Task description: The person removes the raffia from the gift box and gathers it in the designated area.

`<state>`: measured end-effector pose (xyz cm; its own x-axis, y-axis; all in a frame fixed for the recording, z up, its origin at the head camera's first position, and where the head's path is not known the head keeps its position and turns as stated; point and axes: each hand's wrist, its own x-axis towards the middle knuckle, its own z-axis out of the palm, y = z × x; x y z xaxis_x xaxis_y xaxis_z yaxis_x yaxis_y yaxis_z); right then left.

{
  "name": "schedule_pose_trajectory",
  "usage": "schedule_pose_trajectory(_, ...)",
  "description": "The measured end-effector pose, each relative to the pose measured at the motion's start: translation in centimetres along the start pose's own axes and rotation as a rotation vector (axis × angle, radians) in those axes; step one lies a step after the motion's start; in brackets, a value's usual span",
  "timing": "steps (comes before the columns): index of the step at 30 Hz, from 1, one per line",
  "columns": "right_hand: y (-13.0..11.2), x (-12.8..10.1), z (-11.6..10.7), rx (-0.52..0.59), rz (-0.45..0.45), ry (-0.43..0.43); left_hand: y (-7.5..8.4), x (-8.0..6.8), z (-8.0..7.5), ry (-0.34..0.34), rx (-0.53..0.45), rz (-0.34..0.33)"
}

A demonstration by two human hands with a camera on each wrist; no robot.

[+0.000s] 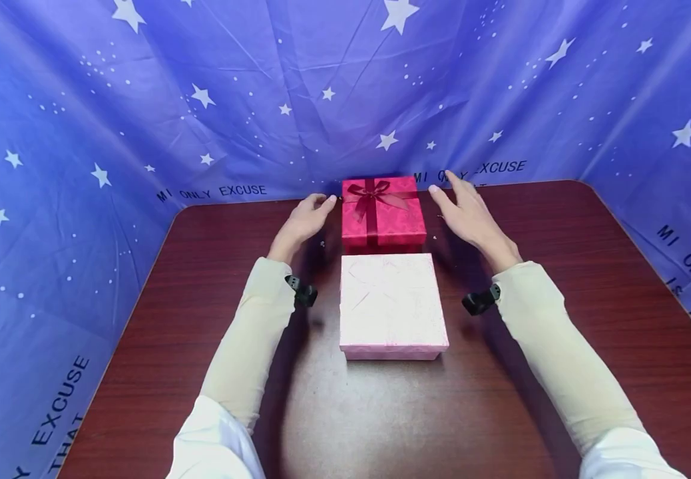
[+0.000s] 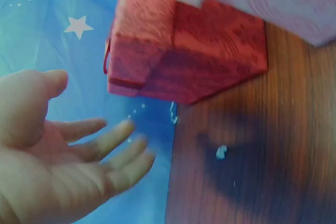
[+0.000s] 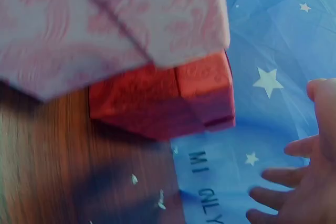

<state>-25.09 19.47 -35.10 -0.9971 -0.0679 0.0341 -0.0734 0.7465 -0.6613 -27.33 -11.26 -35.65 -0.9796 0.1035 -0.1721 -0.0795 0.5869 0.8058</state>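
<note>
A red gift box [image 1: 383,214] with a ribbon bow stands at the far middle of the dark wooden table [image 1: 202,279]. Just in front of it lies a pale pink gift box [image 1: 391,305]. My left hand [image 1: 308,216] hovers close to the red box's left side, fingers relaxed, holding nothing. My right hand [image 1: 464,206] is spread a little off its right side, also empty. The left wrist view shows the left hand [image 2: 68,166] open beside the red box [image 2: 184,56]. In the right wrist view the right hand's fingers [image 3: 294,182] are apart from the red box [image 3: 168,98].
A blue star-printed cloth [image 1: 202,100] walls in the table at the back and both sides, close behind the red box. Small white specks [image 2: 221,152] lie on the wood near the box. Bare wood stretches left, right and in front of the pink box.
</note>
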Motion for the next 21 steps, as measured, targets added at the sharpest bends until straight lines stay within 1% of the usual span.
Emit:
schedule_pose_trajectory(4,-0.3,0.3,0.7,0.076,0.02,-0.036,0.4,0.2,0.7,-0.092,-0.247,-0.052)
schedule_pose_trajectory(7,-0.3,0.3,1.5,0.126,0.038,-0.055,0.5,0.4,1.2,-0.113,-0.341,-0.08)
schedule_pose_trajectory(12,0.0,0.5,2.6,0.295,0.082,-0.112,0.2,0.6,1.8,-0.139,-0.409,-0.125)
schedule_pose_trajectory(14,0.1,0.5,2.9,0.361,0.104,-0.141,0.1,0.6,1.9,-0.155,-0.421,-0.136)
schedule_pose_trajectory(21,0.3,0.8,3.0,0.604,0.222,-0.268,-0.6,1.0,2.1,-0.181,-0.474,-0.134)
